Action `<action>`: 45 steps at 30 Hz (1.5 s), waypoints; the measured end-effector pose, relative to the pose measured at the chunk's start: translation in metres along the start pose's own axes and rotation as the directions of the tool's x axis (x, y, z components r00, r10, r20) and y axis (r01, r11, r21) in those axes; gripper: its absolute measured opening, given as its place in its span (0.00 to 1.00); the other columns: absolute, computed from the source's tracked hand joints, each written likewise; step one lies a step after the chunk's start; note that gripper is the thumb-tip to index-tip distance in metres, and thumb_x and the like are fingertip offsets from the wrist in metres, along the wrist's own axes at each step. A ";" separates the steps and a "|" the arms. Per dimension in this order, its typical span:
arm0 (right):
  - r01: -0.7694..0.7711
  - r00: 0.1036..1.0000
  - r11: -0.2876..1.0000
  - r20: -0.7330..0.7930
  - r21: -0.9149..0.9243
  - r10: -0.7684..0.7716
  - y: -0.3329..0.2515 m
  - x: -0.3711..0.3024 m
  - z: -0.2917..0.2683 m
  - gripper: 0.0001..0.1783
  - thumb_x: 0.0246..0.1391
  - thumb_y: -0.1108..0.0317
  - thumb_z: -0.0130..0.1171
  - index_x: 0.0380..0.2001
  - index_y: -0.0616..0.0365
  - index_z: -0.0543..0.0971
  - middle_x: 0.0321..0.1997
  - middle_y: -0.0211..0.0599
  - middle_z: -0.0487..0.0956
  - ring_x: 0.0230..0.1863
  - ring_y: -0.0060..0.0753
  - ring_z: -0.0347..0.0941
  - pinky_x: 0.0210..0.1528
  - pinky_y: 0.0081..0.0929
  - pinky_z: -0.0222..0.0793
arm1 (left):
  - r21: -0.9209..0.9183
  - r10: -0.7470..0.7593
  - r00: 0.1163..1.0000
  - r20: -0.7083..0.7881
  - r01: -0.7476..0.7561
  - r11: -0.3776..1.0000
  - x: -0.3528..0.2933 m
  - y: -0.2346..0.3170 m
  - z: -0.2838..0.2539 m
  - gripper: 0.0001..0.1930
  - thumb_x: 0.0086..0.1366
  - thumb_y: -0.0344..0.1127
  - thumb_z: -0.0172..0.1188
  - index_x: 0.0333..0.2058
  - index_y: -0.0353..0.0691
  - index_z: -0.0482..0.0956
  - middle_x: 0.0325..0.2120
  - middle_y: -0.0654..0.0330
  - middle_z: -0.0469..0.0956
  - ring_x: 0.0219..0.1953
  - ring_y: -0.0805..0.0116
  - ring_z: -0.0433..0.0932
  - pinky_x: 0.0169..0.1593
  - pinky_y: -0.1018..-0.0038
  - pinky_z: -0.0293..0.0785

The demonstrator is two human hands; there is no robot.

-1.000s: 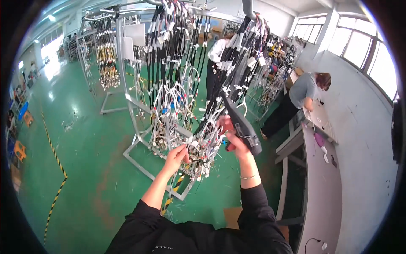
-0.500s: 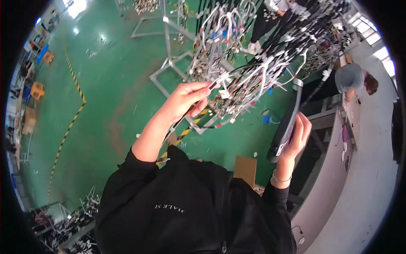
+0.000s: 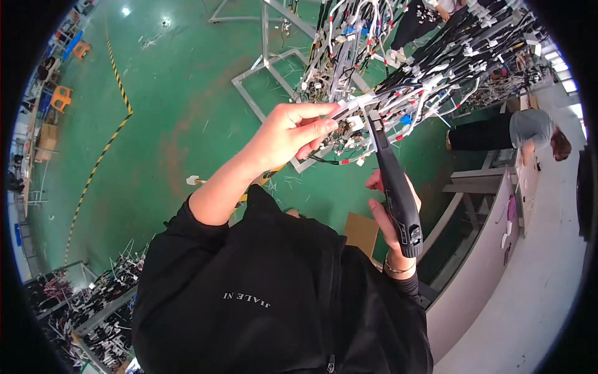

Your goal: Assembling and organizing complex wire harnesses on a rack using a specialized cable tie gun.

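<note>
My left hand (image 3: 293,134) is closed, thumb and fingers pinching a dark cable (image 3: 340,113) with a white wrap near one end of the hanging wire harnesses (image 3: 417,93). A black cable tie gun (image 3: 397,190) is gripped in my right hand (image 3: 387,218), its knob end toward me and its narrow nose pointing away. That nose is beside the white-wrapped section, close to a thin white cable tie (image 3: 369,128). Whether the tie is inside the nose, I cannot tell. The gun's body hides part of my right fingers.
Grey metal frames (image 3: 240,84) stand on the green floor behind the harnesses. A cardboard piece (image 3: 361,232) lies near my front. To the right is a long bench (image 3: 479,262), with a person (image 3: 529,131) bending at its far part. Another person's legs (image 3: 414,28) show behind the wires.
My right hand has brought the cable tie gun left and turned its nose toward the harness by my left hand. My left hand has shifted slightly right, still pinching the cable.
</note>
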State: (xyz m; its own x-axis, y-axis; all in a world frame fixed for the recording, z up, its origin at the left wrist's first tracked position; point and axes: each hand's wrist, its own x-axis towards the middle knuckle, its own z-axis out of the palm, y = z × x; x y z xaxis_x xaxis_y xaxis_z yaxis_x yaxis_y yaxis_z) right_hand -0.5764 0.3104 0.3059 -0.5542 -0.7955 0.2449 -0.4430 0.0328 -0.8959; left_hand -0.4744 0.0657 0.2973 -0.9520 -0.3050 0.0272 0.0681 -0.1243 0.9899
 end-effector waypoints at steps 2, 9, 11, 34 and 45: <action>0.052 0.998 0.998 -0.020 -0.040 -0.053 0.004 0.000 0.001 0.22 0.40 0.82 0.61 0.44 0.61 0.77 0.40 0.37 0.78 0.41 0.34 0.76 0.49 0.27 0.71 | -0.007 0.013 0.999 -0.042 -0.013 1.000 -0.001 0.002 0.003 0.19 0.73 0.30 0.56 0.60 0.31 0.73 0.20 0.66 0.72 0.17 0.82 0.65 0.21 0.83 0.61; 0.100 0.994 0.968 -0.009 -0.230 -0.105 0.007 0.002 -0.003 0.22 0.40 0.79 0.62 0.44 0.62 0.78 0.38 0.36 0.78 0.38 0.31 0.74 0.45 0.25 0.71 | 0.079 0.006 0.999 -0.043 -0.003 0.997 -0.003 0.000 0.003 0.19 0.72 0.29 0.56 0.60 0.33 0.74 0.20 0.67 0.72 0.17 0.84 0.66 0.21 0.83 0.61; 0.039 0.998 0.954 -0.041 -0.297 -0.054 0.008 0.003 -0.005 0.21 0.40 0.78 0.63 0.42 0.58 0.78 0.38 0.33 0.78 0.34 0.30 0.74 0.41 0.24 0.71 | 0.203 0.034 0.999 -0.028 -0.028 0.979 -0.003 -0.003 0.003 0.19 0.72 0.29 0.56 0.60 0.35 0.74 0.20 0.68 0.72 0.16 0.84 0.65 0.21 0.83 0.62; -0.060 0.998 0.990 0.032 0.126 0.057 0.021 -0.065 0.099 0.44 0.46 0.76 0.67 0.69 0.62 0.63 0.71 0.38 0.64 0.44 0.26 0.74 0.50 0.25 0.73 | 0.196 -0.522 0.547 0.654 0.544 0.816 -0.028 -0.087 -0.091 0.24 0.73 0.43 0.41 0.56 0.34 0.76 0.56 0.51 0.78 0.54 0.65 0.77 0.64 0.69 0.64; -0.040 0.999 0.935 0.004 -0.353 0.044 -0.008 -0.134 0.165 0.18 0.44 0.78 0.63 0.42 0.59 0.79 0.38 0.38 0.78 0.39 0.34 0.77 0.45 0.26 0.72 | -0.273 -0.225 0.717 0.659 0.507 0.818 -0.197 -0.129 -0.126 0.28 0.65 0.30 0.55 0.63 0.28 0.66 0.39 0.54 0.81 0.39 0.67 0.81 0.47 0.72 0.76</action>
State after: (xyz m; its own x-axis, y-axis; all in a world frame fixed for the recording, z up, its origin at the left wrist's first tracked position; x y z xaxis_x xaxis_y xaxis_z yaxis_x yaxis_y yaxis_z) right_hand -0.3820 0.3170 0.2187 -0.5702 -0.7959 0.2035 -0.6409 0.2760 -0.7163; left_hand -0.2581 0.0226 0.1471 -0.8951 0.4317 -0.1112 -0.3454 -0.5139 0.7852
